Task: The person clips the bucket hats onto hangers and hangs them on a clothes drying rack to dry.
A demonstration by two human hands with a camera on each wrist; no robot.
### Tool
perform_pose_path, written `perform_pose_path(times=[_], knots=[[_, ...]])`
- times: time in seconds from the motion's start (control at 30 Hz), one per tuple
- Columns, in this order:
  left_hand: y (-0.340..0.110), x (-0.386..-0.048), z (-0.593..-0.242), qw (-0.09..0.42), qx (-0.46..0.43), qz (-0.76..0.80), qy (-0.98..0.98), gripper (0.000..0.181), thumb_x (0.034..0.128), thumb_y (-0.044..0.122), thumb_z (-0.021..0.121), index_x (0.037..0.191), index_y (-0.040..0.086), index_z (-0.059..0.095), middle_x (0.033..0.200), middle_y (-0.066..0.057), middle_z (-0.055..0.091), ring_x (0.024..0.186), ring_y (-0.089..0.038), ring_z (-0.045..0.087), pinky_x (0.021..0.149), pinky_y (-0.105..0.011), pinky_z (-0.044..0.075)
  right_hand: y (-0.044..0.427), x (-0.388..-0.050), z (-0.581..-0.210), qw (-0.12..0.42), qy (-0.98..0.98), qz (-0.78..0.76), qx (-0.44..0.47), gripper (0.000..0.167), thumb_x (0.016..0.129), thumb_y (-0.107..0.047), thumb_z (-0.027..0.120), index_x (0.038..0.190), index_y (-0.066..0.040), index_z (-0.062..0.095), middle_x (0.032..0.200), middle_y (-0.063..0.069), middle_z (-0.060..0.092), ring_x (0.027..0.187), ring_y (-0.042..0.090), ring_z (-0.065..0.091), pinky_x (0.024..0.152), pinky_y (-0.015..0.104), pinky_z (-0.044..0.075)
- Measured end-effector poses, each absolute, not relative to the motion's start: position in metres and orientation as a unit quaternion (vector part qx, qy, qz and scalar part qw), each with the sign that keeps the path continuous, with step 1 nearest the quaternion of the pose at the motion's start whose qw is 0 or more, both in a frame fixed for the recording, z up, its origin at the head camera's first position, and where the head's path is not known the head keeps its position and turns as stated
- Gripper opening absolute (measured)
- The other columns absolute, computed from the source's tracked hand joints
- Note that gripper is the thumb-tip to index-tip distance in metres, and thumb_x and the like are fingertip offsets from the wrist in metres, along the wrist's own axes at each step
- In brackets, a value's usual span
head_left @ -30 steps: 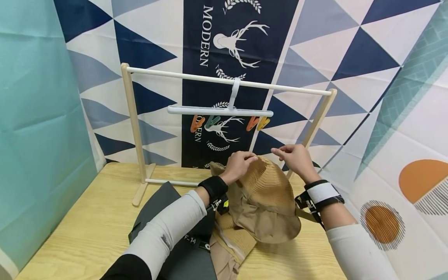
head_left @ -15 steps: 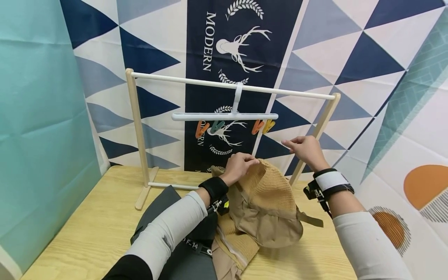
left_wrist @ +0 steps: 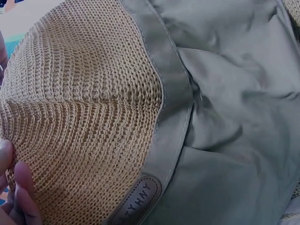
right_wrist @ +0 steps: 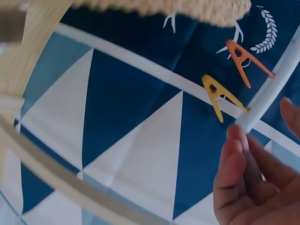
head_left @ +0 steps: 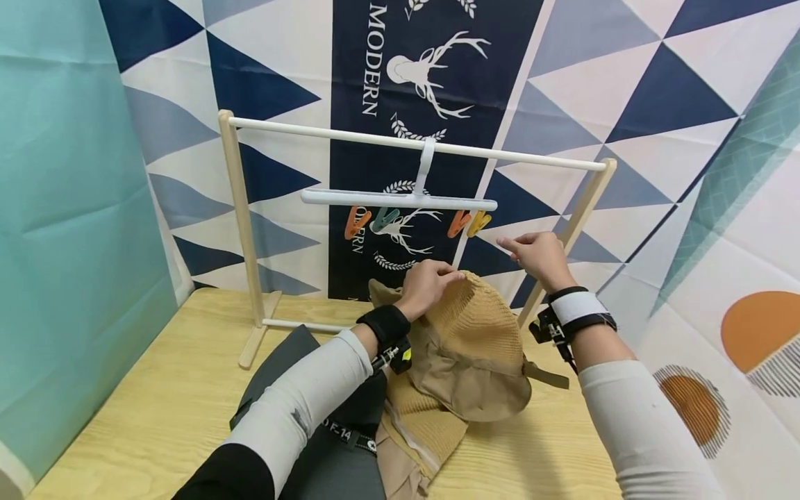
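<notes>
A tan woven hat (head_left: 481, 330) with a khaki cloth brim hangs from my left hand (head_left: 430, 286), which pinches the top of its crown. In the left wrist view the hat's ribbed weave (left_wrist: 89, 93) and a lettered leather patch (left_wrist: 138, 199) fill much of the picture. My right hand (head_left: 537, 258) is raised to the right of the hat, holding nothing. Nearest to it are a yellow clip (right_wrist: 218, 96) and an orange clip (right_wrist: 243, 61) under the white hanger (head_left: 400, 199). The right wrist view shows thumb and fingers (right_wrist: 234, 154) apart.
The hanger hooks over the white rod of a wooden rack (head_left: 240, 215). A green clip (head_left: 386, 219) and another orange clip (head_left: 357, 222) sit at its left. A dark grey hat (head_left: 337, 451) and another tan hat (head_left: 425, 430) lie on the wooden table (head_left: 156, 389).
My right hand has left the hat and risen toward the clips at the hanger's right end. The left hand keeps its pinch on the hat, which has shifted only slightly.
</notes>
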State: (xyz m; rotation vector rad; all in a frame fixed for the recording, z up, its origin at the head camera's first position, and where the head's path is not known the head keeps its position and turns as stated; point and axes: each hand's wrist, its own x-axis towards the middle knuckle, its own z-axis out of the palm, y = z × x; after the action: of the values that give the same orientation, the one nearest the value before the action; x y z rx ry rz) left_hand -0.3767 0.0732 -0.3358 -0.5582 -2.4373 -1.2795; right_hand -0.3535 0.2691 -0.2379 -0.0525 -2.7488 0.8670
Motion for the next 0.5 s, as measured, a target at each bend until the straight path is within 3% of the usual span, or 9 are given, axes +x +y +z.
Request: perform_pose_path(times=[0.2, 0.5], knots=[[0.069, -0.383, -0.334, 0.165, -0.191, -0.450, -0.856, 0.026, 0.0896, 0.041, 0.067, 0.096, 0.019, 0.080, 0.079, 0.003, 0.073, 0.055, -0.006, 0.049, 0.050, -0.016, 0.031, 0.259, -0.369, -0.243, 0.167, -0.929, 0.327, -0.033, 0.055, 0.095, -0.047, 0.059, 0.120, 0.001, 0.068, 0.109, 0.027, 0.069, 0.096, 0.032, 0.063, 0.063, 0.025, 0.044], [0.065, -0.390, -0.330, 0.159, -0.181, -0.445, -0.863, 0.028, 0.0894, 0.043, 0.067, 0.095, 0.018, 0.079, 0.090, 0.003, 0.075, 0.060, -0.006, 0.054, 0.052, -0.016, 0.036, 0.254, -0.384, -0.248, 0.144, -0.933, 0.328, -0.035, 0.056, 0.095, -0.048, 0.058, 0.119, 0.002, 0.068, 0.111, 0.026, 0.067, 0.097, 0.032, 0.062, 0.076, 0.038, 0.049]])
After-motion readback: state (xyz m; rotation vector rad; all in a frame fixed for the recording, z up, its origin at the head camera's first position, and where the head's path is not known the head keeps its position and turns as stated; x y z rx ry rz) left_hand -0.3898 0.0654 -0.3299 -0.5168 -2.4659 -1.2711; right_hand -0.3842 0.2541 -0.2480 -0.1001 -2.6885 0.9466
